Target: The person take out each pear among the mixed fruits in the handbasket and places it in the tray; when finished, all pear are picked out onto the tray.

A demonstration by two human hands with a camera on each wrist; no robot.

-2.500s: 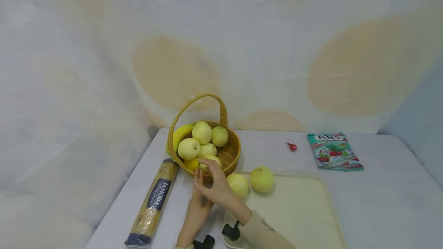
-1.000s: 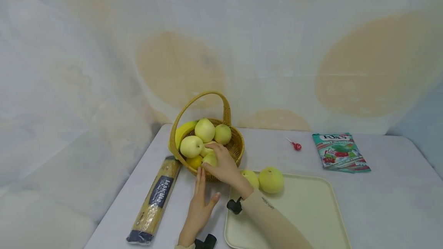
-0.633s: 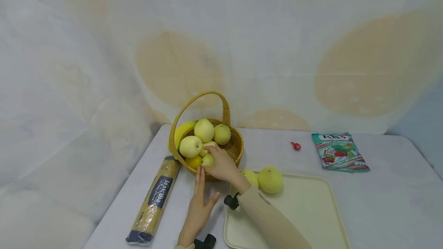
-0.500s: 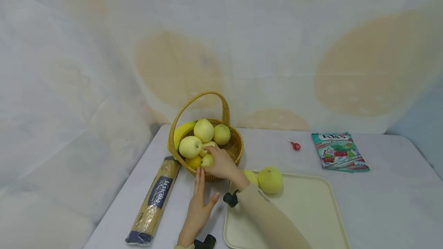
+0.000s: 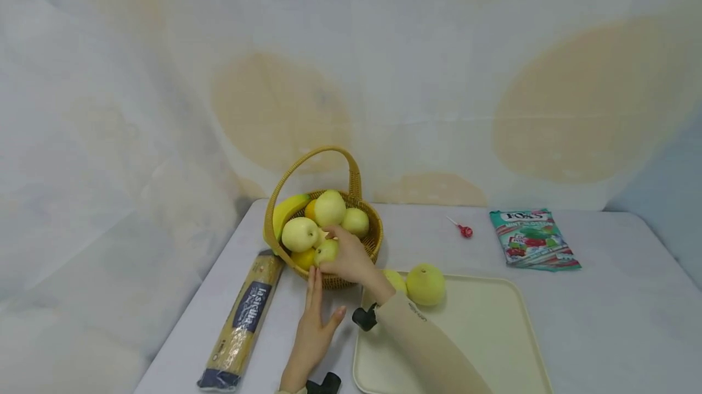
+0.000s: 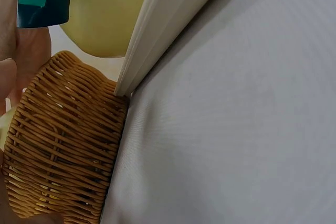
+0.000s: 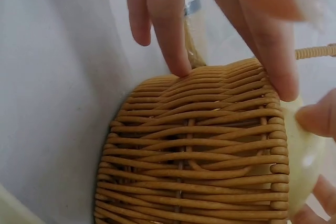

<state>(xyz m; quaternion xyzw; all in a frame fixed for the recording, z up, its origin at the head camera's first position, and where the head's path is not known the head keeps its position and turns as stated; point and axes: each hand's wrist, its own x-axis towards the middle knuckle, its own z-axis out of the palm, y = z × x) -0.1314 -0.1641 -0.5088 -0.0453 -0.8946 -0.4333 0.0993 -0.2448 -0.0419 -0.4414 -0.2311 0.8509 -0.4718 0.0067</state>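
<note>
A wicker basket [image 5: 336, 283] with a tall handle stands at the table's back left, filled with fruit. In the head view my right hand [image 5: 353, 260] reaches over its front rim, fingers and thumb curled round a yellow-green apple [image 5: 326, 252]. Straight fingers of my left hand [image 5: 315, 330] rest against the basket's front wall, thumb spread. More pale apples [image 5: 300, 234], a banana [image 5: 289, 207], an orange [image 5: 311, 210] and a yellow fruit [image 5: 303, 259] fill the basket. The right wrist view has the held apple [image 7: 302, 156] bulging past the woven rim.
A cream tray [image 5: 471, 333] lies right of the hands, with two large yellow-green fruits [image 5: 425, 284] at its back left corner. A spaghetti packet [image 5: 238, 327] lies left of the basket. Farther right are a red lollipop [image 5: 465, 232] and a candy bag [image 5: 532, 239].
My right hand has moved from beside the left onto the front apple. The left hand's thumb has spread away. Fruit has just shifted in the basket, uncovering the orange at the back.
</note>
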